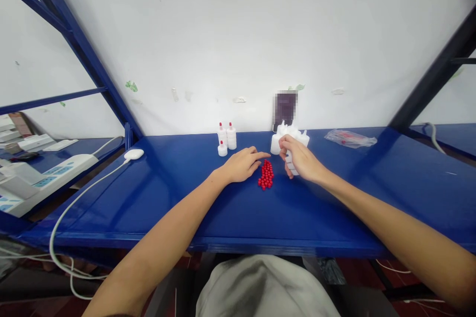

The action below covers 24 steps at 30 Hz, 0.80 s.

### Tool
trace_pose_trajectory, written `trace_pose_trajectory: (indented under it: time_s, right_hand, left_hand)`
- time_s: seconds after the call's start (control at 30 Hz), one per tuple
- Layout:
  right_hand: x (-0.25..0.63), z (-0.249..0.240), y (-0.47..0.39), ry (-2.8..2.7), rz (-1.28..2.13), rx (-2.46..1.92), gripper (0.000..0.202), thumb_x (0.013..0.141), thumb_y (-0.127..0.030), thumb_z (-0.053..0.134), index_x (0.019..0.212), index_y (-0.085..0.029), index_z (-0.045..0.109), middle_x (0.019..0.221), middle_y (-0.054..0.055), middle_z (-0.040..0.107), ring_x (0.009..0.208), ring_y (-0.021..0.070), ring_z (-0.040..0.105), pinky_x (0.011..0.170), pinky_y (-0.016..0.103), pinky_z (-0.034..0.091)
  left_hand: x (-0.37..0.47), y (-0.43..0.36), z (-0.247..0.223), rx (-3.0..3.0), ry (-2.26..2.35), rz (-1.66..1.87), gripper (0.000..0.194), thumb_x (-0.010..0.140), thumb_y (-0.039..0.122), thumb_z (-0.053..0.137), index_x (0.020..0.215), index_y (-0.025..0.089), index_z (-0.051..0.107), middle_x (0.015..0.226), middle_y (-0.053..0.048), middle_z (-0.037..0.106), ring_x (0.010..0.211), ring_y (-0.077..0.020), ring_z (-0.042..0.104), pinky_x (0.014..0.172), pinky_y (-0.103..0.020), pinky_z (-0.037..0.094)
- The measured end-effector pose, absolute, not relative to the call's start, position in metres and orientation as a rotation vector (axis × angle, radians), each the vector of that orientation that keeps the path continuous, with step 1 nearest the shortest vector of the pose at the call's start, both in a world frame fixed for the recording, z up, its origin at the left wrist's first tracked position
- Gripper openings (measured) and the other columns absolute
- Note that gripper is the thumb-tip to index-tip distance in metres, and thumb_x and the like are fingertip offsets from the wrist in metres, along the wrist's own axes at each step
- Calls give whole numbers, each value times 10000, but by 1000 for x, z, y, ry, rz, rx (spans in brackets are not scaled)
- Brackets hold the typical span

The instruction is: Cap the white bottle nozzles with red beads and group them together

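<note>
Several small red caps [266,176] lie in a heap on the blue table [230,213]. My left hand [243,164] rests at the heap's upper left, palm down, its index finger stretched over the top of it. In my right hand [297,156], right of the caps, is a white bottle [291,164], partly hidden by the fingers. Just behind that hand stands a group of white bottles [275,144] with bare nozzles. Further left, white bottles with red tips [231,137] stand upright, with a shorter red-tipped one [222,149] in front of them.
A clear plastic bag [350,138] with something red inside lies at the back right. A dark pixelated object [285,108] leans on the wall. A white puck-shaped device [134,154] with a cable is at the left, near a power strip [61,174]. Blue frame posts flank the table.
</note>
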State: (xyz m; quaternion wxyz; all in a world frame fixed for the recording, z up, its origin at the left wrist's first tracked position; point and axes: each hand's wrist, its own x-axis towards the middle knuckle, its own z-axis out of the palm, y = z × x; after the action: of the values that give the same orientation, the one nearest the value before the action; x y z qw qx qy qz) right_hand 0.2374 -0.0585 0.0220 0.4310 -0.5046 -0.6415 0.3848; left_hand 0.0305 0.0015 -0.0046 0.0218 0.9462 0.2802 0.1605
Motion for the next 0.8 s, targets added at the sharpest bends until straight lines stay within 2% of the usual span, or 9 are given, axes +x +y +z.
trace_pose_trajectory:
  time_s: [0.07,0.2,0.3,0.53,0.7,0.8]
  right_hand:
    - [239,23,-58,-1612,965,-1279,181,935,-405,332,855,-251,382,686,-58,483,336,99,475,314,243,362]
    - [241,21,-57,-1663,951,-1262,16,856,-261,367,847,-249,375,657,-61,466,354,100,463,337,239,325]
    - [242,19,-57,-1691,937,-1260,77,798,-201,368,856,-251,367,656,-64,461,369,102,466,368,243,321]
    - [246,17,-54,-1743,860,-1247,144,818,-205,350,947,-266,365,702,-65,475,428,117,479,466,271,384]
    - [246,16,-53,-1854,791,-1159,204,835,-214,393,1033,-262,382,771,-49,488,547,124,481,558,270,397]
    - [243,17,-54,-1930,666,-1138,222,828,-241,470,1049,-231,458,808,-24,534,647,140,495,647,283,405]
  left_hand:
    - [30,2,-4,2922,863,488,371,986,262,372,1317,275,538,1020,-55,544,935,-186,577,867,-314,465]
    - [30,1,-3,2886,866,519,299,976,253,403,1205,232,596,1005,-56,550,916,-178,576,864,-308,466]
    - [31,2,-4,2847,890,549,235,954,228,443,1113,202,613,964,-53,563,849,-169,572,809,-299,467]
    - [33,3,-6,2697,911,766,134,906,183,501,986,188,608,855,-21,580,746,-144,539,705,-270,434]
    - [40,-10,5,2547,813,1099,173,961,285,468,1027,185,592,816,-8,577,678,-121,501,674,-259,423]
    - [45,-21,10,2477,730,1207,195,970,318,469,1031,178,590,843,-17,588,704,-118,519,689,-256,438]
